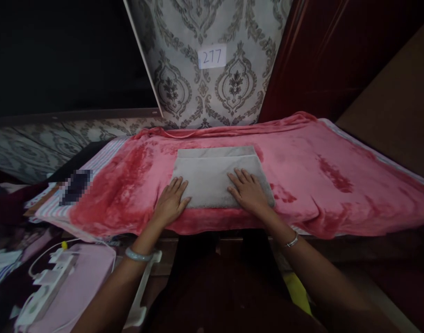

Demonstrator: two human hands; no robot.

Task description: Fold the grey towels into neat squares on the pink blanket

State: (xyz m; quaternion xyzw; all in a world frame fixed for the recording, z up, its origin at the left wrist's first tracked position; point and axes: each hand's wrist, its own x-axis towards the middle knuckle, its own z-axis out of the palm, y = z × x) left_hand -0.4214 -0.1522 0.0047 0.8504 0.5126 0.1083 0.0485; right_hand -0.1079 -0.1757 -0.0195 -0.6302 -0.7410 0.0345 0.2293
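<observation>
A folded light grey cloth (215, 178) lies flat on a pink plush blanket (302, 171) spread over the table in front of me. One layer of the cloth stops short of the far edge, so a strip of the layer beneath shows there. My left hand (172, 199) rests at the cloth's left edge, palm down with fingers spread. On its right part lies my right hand (248, 189), flat and with the fingers apart. Neither hand grips anything. What kind of cloth it is, I cannot tell.
A large dark screen (69, 55) stands at the back left. Behind the table is a patterned wall with a paper label (212, 56). A dark red panel (319, 55) rises at the right. Lower left, a white power strip (47, 289) with a cord lies on a pink surface.
</observation>
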